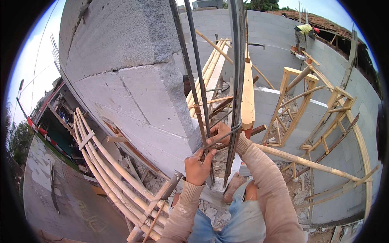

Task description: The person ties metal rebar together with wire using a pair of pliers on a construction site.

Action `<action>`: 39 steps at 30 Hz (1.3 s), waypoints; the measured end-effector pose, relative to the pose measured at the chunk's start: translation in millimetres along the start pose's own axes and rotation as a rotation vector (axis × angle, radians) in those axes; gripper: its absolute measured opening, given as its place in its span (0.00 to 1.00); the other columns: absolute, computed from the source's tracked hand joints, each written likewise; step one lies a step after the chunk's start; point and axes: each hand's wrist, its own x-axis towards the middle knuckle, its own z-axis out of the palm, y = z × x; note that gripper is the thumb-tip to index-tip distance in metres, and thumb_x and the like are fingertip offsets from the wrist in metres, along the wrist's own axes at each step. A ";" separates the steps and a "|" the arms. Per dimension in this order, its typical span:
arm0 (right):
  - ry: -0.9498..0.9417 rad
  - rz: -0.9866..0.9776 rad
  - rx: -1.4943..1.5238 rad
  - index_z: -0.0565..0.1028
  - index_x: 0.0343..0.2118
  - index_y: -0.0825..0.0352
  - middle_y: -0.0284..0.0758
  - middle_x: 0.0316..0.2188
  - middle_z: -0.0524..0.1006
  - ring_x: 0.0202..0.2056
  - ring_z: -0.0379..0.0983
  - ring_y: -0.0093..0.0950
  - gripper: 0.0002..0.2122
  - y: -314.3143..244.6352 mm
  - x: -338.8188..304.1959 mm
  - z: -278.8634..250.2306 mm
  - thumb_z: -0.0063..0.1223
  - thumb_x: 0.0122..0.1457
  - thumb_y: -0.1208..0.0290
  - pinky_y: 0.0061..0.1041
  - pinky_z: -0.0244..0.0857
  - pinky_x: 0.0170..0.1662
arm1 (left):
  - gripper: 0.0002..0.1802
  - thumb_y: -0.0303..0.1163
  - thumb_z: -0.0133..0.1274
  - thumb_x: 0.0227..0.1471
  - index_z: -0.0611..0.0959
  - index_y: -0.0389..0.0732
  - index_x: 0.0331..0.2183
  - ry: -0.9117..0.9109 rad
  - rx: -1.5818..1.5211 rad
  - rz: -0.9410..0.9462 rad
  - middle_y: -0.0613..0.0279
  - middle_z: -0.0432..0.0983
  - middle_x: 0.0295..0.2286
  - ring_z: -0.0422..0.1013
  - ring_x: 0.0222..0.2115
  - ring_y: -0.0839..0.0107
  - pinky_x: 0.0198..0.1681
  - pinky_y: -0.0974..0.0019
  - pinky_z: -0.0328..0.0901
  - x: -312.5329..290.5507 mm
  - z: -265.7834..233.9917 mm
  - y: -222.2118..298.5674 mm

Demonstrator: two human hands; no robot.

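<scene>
Upright steel rebars rise in front of me beside the broken edge of a pale block wall. A bent steel stirrup crosses between them at about my hands' height. My left hand is closed, thumb and forefinger pinched together where the stirrup meets the nearer bars; whatever lies between the fingertips is too small to name. My right hand is just beyond and above it, its fingers curled on the stirrup. Below, the bars go down into a whitish base next to my bare foot.
Tied bamboo poles slope along the left. A light wooden beam stands close behind the rebars. Wooden frames and a bamboo pole occupy the right, over rubble. A person in a red helmet bends at the far wall.
</scene>
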 end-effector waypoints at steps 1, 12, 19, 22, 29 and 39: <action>0.020 0.012 -0.037 0.81 0.23 0.68 0.24 0.17 0.76 0.21 0.66 0.12 0.16 10.6 -1.3 -7.3 0.71 0.50 0.58 0.20 0.60 0.23 | 0.16 0.40 0.62 0.54 0.85 0.36 0.35 -0.029 0.021 -0.029 0.53 0.72 0.13 0.68 0.12 0.63 0.18 0.62 0.61 0.2 -0.4 1.7; -0.076 0.109 0.204 0.80 0.31 0.70 0.31 0.27 0.81 0.30 0.75 0.21 0.19 2.1 -2.5 -11.0 0.76 0.43 0.62 0.22 0.68 0.36 | 0.13 0.36 0.62 0.54 0.85 0.35 0.34 0.029 -0.106 0.058 0.55 0.69 0.13 0.62 0.12 0.71 0.18 0.65 0.59 -1.6 -7.0 -2.8; -0.090 0.083 0.289 0.80 0.29 0.71 0.37 0.26 0.80 0.29 0.77 0.27 0.17 -5.8 -5.3 -9.4 0.76 0.40 0.67 0.26 0.71 0.34 | 0.17 0.39 0.61 0.54 0.85 0.34 0.38 -0.031 -0.196 0.026 0.55 0.68 0.12 0.64 0.11 0.66 0.19 0.64 0.61 -0.2 -5.1 -7.9; -0.103 0.102 0.089 0.80 0.29 0.72 0.38 0.26 0.80 0.29 0.78 0.28 0.14 -3.1 -5.4 -18.0 0.73 0.39 0.72 0.27 0.72 0.33 | 0.18 0.39 0.61 0.54 0.85 0.33 0.38 -0.043 -0.216 0.010 0.55 0.68 0.12 0.64 0.11 0.67 0.19 0.65 0.61 -1.3 -3.8 -6.9; 0.007 0.181 0.289 0.78 0.27 0.71 0.37 0.26 0.80 0.29 0.78 0.27 0.10 -1.1 -13.0 -8.9 0.68 0.41 0.76 0.26 0.73 0.34 | 0.25 0.50 0.58 0.55 0.86 0.35 0.39 -0.084 -0.207 -0.072 0.52 0.70 0.12 0.70 0.12 0.57 0.19 0.60 0.64 -0.9 -10.9 -4.1; -0.046 0.146 0.106 0.80 0.29 0.69 0.35 0.26 0.80 0.30 0.76 0.25 0.19 -10.1 -12.0 -12.6 0.77 0.40 0.61 0.25 0.69 0.36 | 0.18 0.37 0.61 0.54 0.84 0.33 0.42 -0.117 -0.325 -0.119 0.66 0.60 0.09 0.54 0.12 0.81 0.17 0.69 0.52 -4.9 0.1 -8.8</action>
